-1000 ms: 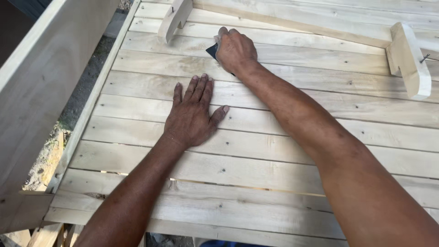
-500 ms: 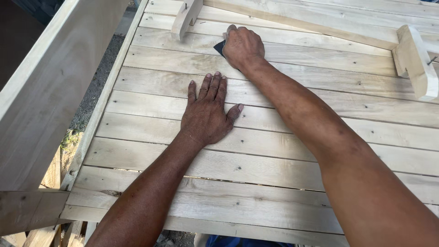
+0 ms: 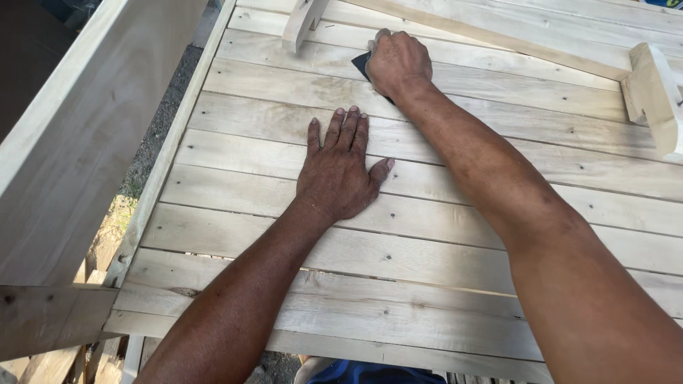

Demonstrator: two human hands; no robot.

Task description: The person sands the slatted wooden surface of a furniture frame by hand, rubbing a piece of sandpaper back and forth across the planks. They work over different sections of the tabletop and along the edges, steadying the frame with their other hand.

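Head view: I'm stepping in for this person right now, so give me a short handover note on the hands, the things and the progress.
Left hand: flat, palm down, fingers spread on the pale slatted wooden panel, holding nothing.
Right hand: pressed on a small dark abrasive sheet against a far slat, beside a pale wooden bracket.
Done: cannot tell from the look of the wood which slats have been rubbed.
Left: cannot tell how much.

No packages, labels, signs or screens are in view.
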